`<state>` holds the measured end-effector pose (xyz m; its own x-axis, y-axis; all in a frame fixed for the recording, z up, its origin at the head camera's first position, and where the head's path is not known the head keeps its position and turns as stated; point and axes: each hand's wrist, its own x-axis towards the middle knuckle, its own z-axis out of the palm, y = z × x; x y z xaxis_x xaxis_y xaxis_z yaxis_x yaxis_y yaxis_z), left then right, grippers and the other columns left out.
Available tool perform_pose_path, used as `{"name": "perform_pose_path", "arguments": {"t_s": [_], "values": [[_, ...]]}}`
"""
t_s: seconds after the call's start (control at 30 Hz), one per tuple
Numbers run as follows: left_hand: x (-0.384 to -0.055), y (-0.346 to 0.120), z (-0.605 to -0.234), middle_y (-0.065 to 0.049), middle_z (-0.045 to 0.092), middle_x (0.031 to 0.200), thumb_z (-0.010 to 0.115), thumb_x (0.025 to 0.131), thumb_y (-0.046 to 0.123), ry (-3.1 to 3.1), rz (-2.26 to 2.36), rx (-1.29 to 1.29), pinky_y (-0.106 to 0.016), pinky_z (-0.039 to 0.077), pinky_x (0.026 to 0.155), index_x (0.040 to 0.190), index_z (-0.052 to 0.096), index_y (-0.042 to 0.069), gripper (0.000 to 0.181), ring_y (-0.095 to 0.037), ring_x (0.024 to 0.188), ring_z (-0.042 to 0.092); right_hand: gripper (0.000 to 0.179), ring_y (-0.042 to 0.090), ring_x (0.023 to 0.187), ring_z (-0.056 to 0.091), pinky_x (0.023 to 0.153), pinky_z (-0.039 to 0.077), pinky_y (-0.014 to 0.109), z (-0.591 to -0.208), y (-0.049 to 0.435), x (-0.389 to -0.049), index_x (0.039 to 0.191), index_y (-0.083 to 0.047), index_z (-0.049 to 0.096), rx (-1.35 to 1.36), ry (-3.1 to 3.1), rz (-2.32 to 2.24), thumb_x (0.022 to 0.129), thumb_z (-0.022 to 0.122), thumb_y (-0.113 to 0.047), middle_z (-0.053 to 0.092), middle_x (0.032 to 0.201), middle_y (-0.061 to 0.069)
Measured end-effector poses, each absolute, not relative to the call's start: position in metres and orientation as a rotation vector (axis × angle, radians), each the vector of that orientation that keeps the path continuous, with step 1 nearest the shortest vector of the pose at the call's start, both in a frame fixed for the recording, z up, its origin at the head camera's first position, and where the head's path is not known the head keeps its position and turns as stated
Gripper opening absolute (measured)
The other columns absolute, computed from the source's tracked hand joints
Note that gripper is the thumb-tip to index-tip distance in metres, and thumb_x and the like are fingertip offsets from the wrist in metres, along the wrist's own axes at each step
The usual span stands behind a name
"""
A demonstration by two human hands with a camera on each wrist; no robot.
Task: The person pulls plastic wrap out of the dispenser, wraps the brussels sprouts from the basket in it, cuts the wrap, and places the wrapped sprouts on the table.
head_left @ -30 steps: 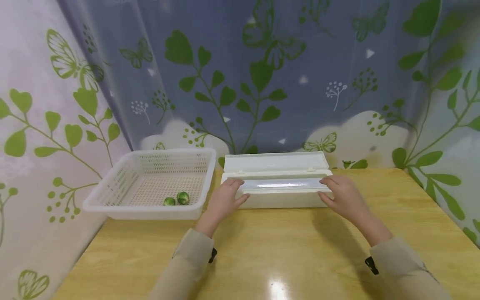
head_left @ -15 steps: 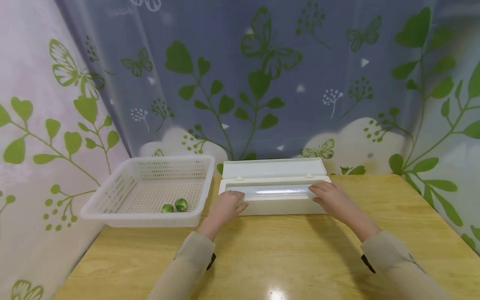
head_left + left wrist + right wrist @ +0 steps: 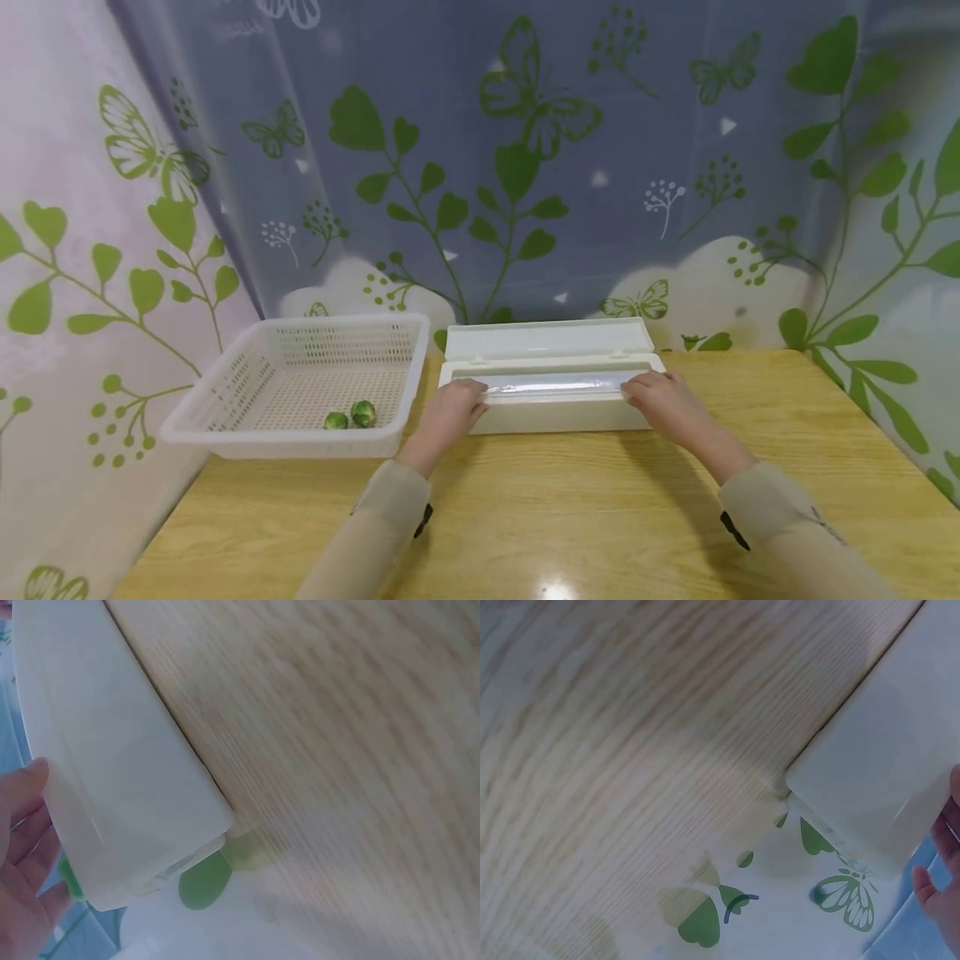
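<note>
A long white plastic-wrap dispenser box [image 3: 555,414] stands on the table with its lid [image 3: 551,340] raised at the back. Inside lies a roll of clear plastic wrap [image 3: 555,382], shiny along its length. My left hand [image 3: 450,412] is at the box's left end, its thumb and fingers pinching the wrap by the front edge. At the right end, my right hand [image 3: 663,406] pinches the wrap in the same way. The left wrist view shows that thumb [image 3: 30,776] at the box's edge. In the right wrist view only part of the hand [image 3: 945,900] shows; the wrap is hidden there.
To the left of the box is a white perforated plastic basket [image 3: 408,375] with two Brussels sprouts [image 3: 363,413] inside. Wooden tabletop [image 3: 555,508] extends in front of the box. A patterned curtain [image 3: 450,233] hangs behind it.
Thumbs and fingers of both hands have come together on the wrap. My right hand has shifted slightly left, inward along the box. The head view has tilted up a little.
</note>
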<state>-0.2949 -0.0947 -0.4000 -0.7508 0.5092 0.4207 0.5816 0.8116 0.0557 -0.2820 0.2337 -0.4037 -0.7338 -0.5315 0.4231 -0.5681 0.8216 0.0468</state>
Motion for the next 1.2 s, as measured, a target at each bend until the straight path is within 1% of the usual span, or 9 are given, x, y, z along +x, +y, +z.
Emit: {"name": "perform_pose_path", "arguments": {"t_s": [0.17, 0.4, 0.53, 0.63, 0.73, 0.83, 0.9, 1.03, 1.2], "values": [[-0.294, -0.095, -0.399, -0.007, 0.064, 0.093, 0.069, 0.076, 0.016, -2.606, -0.29, -0.824, -0.029, 0.048, 0.072, 0.096, 0.064, 0.004, 0.024, -0.02, 0.084, 0.06, 0.024, 0.026, 0.085, 0.057, 0.069, 0.041, 0.051, -0.407, 0.235, -0.282, 0.096, -0.004, 0.064, 0.807, -2.547, 0.115, 0.074, 0.069, -0.007, 0.062, 0.091, 0.008], [-0.296, -0.098, -0.397, -0.005, 0.063, 0.084, 0.07, 0.074, 0.017, -2.578, -0.28, -0.821, -0.028, 0.048, 0.068, 0.092, 0.066, 0.004, 0.023, -0.019, 0.077, 0.059, 0.026, 0.027, 0.084, 0.056, 0.066, 0.041, 0.049, -0.407, 0.233, -0.284, 0.098, -0.003, 0.063, 0.825, -2.492, 0.175, 0.073, 0.07, -0.005, 0.062, 0.089, 0.009], [-0.3, -0.099, -0.397, -0.003, 0.063, 0.082, 0.065, 0.08, 0.02, -2.578, -0.322, -0.828, -0.029, 0.047, 0.066, 0.091, 0.067, 0.005, 0.018, -0.018, 0.076, 0.057, 0.024, 0.028, 0.084, 0.056, 0.067, 0.04, 0.051, -0.405, 0.233, -0.286, 0.097, -0.001, 0.063, 0.824, -2.505, 0.197, 0.074, 0.068, -0.004, 0.061, 0.089, 0.011], [-0.304, -0.098, -0.397, -0.002, 0.062, 0.08, 0.06, 0.085, 0.019, -2.581, -0.354, -0.835, -0.03, 0.046, 0.065, 0.089, 0.068, 0.006, 0.016, -0.018, 0.075, 0.056, 0.021, 0.029, 0.086, 0.054, 0.07, 0.038, 0.054, -0.404, 0.234, -0.285, 0.099, 0.001, 0.063, 0.811, -2.554, 0.245, 0.078, 0.063, -0.001, 0.06, 0.09, 0.012], [-0.307, -0.097, -0.397, -0.002, 0.062, 0.078, 0.06, 0.084, 0.016, -2.581, -0.37, -0.818, -0.031, 0.046, 0.065, 0.086, 0.068, 0.007, 0.012, -0.017, 0.075, 0.056, 0.019, 0.03, 0.087, 0.053, 0.071, 0.037, 0.054, -0.405, 0.234, -0.286, 0.1, 0.002, 0.062, 0.785, -2.584, 0.299, 0.082, 0.058, 0.0, 0.059, 0.091, 0.013], [-0.307, -0.095, -0.396, -0.002, 0.062, 0.078, 0.061, 0.083, 0.013, -2.576, -0.374, -0.79, -0.032, 0.046, 0.067, 0.084, 0.068, 0.008, 0.009, -0.018, 0.076, 0.057, 0.015, 0.029, 0.085, 0.053, 0.069, 0.037, 0.052, -0.407, 0.233, -0.287, 0.097, 0.002, 0.063, 0.771, -2.558, 0.315, 0.082, 0.058, -0.002, 0.058, 0.089, 0.012], [-0.307, -0.094, -0.396, -0.002, 0.062, 0.079, 0.06, 0.084, 0.013, -2.58, -0.364, -0.763, -0.034, 0.046, 0.07, 0.083, 0.068, 0.008, 0.009, -0.019, 0.078, 0.057, 0.012, 0.029, 0.081, 0.054, 0.066, 0.038, 0.051, -0.407, 0.232, -0.289, 0.091, 0.001, 0.064, 0.758, -2.514, 0.301, 0.08, 0.061, -0.003, 0.059, 0.085, 0.011], [-0.307, -0.091, -0.397, 0.0, 0.062, 0.084, 0.056, 0.087, 0.015, -2.628, -0.323, -0.696, -0.042, 0.042, 0.08, 0.086, 0.067, 0.011, 0.011, -0.019, 0.084, 0.057, 0.008, 0.026, 0.074, 0.054, 0.061, 0.038, 0.046, -0.408, 0.231, -0.293, 0.083, -0.003, 0.065, 0.727, -2.437, 0.251, 0.075, 0.067, -0.002, 0.059, 0.077, 0.008], [-0.309, -0.088, -0.398, -0.002, 0.059, 0.091, 0.052, 0.09, 0.017, -2.678, -0.282, -0.603, -0.051, 0.034, 0.088, 0.091, 0.062, 0.011, 0.012, -0.021, 0.092, 0.053, 0.007, 0.026, 0.075, 0.055, 0.065, 0.039, 0.047, -0.408, 0.229, -0.3, 0.084, -0.004, 0.063, 0.709, -2.453, 0.184, 0.077, 0.065, -0.003, 0.06, 0.079, 0.008]]}}
